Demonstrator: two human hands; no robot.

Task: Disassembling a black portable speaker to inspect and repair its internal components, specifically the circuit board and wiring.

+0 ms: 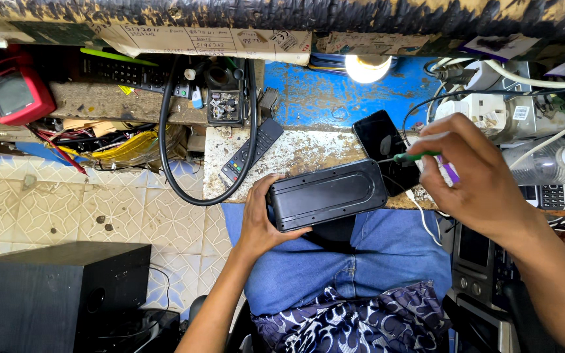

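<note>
While the black speaker box (327,194) is gripped at its left end by the closed left hand (261,219) above the lap, its long axis lies left to right, rising slightly to the right. The green-handled screwdriver (412,157) is pinched by the closed right hand (472,175), its tip at the right end. The box should probably be kept firmly braced and the tip seated squarely.

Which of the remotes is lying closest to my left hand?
The slim black remote lying diagonally on the speckled slab, just above your left hand. The other remote sits farther back on the cluttered shelf.
</note>
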